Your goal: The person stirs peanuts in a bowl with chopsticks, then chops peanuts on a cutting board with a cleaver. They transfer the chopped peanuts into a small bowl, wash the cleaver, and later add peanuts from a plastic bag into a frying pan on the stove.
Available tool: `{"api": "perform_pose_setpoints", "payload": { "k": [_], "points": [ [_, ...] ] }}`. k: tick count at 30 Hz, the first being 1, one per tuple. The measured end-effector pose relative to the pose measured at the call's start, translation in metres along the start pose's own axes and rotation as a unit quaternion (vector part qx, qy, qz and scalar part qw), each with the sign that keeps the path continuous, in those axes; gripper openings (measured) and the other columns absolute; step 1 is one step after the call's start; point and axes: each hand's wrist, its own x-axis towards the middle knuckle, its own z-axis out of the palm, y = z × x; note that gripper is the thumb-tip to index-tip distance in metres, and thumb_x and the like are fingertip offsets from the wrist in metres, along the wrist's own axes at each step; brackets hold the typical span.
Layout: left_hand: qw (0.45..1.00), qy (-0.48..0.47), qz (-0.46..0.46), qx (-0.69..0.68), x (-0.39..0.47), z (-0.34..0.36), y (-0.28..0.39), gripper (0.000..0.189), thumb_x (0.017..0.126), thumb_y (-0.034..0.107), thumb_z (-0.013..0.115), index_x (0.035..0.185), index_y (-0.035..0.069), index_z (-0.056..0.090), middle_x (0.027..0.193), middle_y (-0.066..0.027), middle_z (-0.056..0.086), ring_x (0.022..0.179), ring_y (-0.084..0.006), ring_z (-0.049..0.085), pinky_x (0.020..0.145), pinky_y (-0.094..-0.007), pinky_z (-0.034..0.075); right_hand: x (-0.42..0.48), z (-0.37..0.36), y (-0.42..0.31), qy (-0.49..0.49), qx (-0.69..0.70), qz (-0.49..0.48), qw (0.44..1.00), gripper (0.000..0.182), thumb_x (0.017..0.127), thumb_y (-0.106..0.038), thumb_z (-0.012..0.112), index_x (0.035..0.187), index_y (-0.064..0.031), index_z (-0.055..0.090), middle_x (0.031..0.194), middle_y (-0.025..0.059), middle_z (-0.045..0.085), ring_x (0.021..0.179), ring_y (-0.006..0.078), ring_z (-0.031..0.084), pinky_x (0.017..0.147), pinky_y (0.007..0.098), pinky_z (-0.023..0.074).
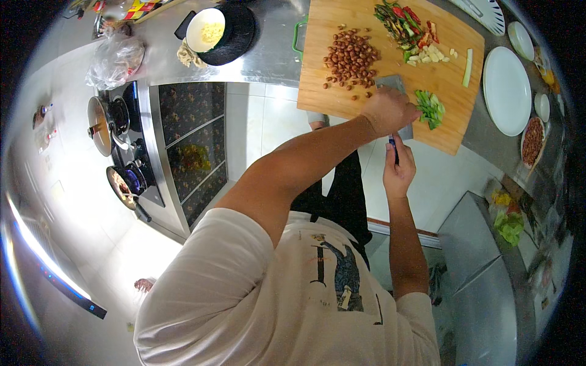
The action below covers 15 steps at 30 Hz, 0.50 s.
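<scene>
My right hand [399,169] grips the dark handle of a cleaver [391,83] at the near edge of a wooden cutting board [451,91]. Across the blade lies my left hand [389,110], its fingers curled at the metal and hiding the middle of it. Left of the blade is a pile of reddish-brown peanuts [350,59]. Cut green scallion [429,109] lies to the right. Farther back are chopped red and green peppers [405,25], pale garlic pieces [428,55] and a single pale green stalk [467,67].
A white oval plate [507,91], small bowls and a dish of reddish-brown bits [533,142] stand right. A white bowl [206,30] with yellow contents and a plastic bag [114,59] are at left. A lidded pan [100,126] and a frying pan [120,187] sit on the stove.
</scene>
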Motion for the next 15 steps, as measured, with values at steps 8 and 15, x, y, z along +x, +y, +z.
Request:
{"api": "perform_pose_setpoints", "payload": {
  "k": [8,15],
  "points": [
    [0.993,0.047,-0.085,-0.06,-0.061,-0.047,-0.007,0.024,0.085,0.033,0.07,0.071,0.014,0.07,0.07,-0.003,0.064,0.07,-0.0237,0.063,0.064,-0.0387,0.049,0.002,-0.012,-0.013,-0.113,-0.019,-0.102,0.988,0.036,0.087,-0.01,0.07,0.123,-0.014,0.067,0.09,0.0101,0.066,0.079,0.0271,0.067,0.068,0.0362,0.0546],
    [0.978,0.112,-0.175,-0.026,-0.081,-0.065,-0.05,0.029,0.082,0.028,0.075,0.063,0.01,0.062,0.067,-0.0067,0.061,0.065,-0.028,0.06,0.059,-0.0417,0.047,0.042,0.015,-0.046,-0.183,-0.095,-0.182,0.961,0.031,0.09,-0.019,0.069,0.12,-0.0144,0.068,0.095,0.0094,0.066,0.082,0.0296,0.066,0.069,0.0382,0.0531]
  ]
}}
